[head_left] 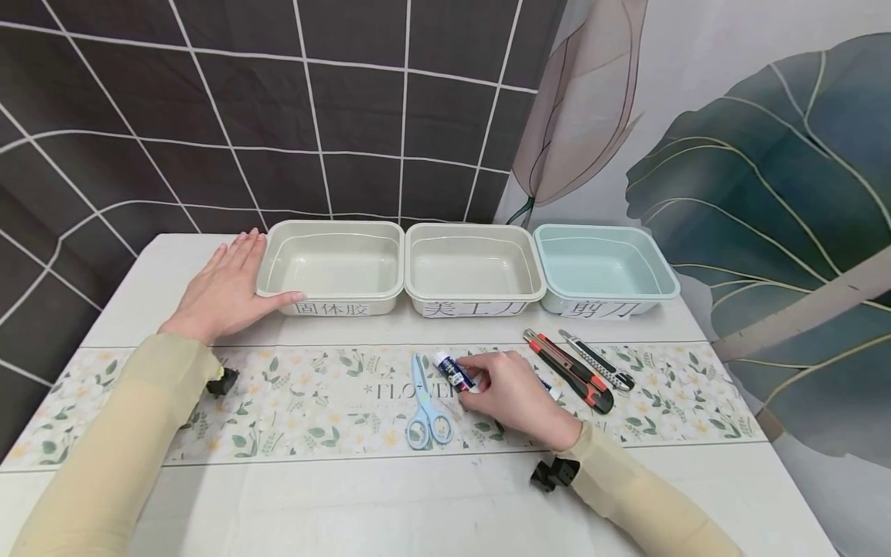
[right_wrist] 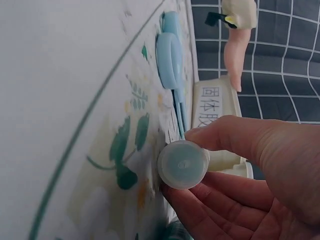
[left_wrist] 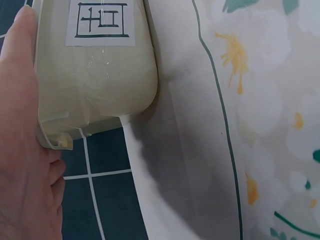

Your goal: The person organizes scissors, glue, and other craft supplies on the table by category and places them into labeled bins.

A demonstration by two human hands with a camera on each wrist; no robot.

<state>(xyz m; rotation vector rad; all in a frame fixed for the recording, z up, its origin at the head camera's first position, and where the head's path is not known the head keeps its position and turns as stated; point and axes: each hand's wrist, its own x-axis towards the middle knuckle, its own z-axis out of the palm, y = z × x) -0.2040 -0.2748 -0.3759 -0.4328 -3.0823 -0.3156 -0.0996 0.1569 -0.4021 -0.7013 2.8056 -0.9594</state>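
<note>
My left hand (head_left: pixel 226 286) lies with straight fingers against the left end of a cream bin (head_left: pixel 330 296), its thumb along the front rim above the paper label. On the flowered strip, my right hand (head_left: pixel 511 391) pinches a glue stick (head_left: pixel 454 373) with a white cap and dark blue body between thumb and fingers. The right wrist view shows the round end of that glue stick (right_wrist: pixel 183 165) between thumb and fingertips. Light blue scissors (head_left: pixel 426 418) lie just left of it, blades pointing away. A small white-and-blue item (head_left: pixel 551 389) is mostly hidden behind the right hand.
A second cream bin (head_left: pixel 476 297) and a light blue bin (head_left: pixel 612 297) continue the row, each with a front label. Right of my right hand lie a red-and-black utility knife (head_left: pixel 572 373) and a slimmer black-and-grey one (head_left: pixel 600 362). A dark gridded backdrop (head_left: pixel 244 100) hangs behind.
</note>
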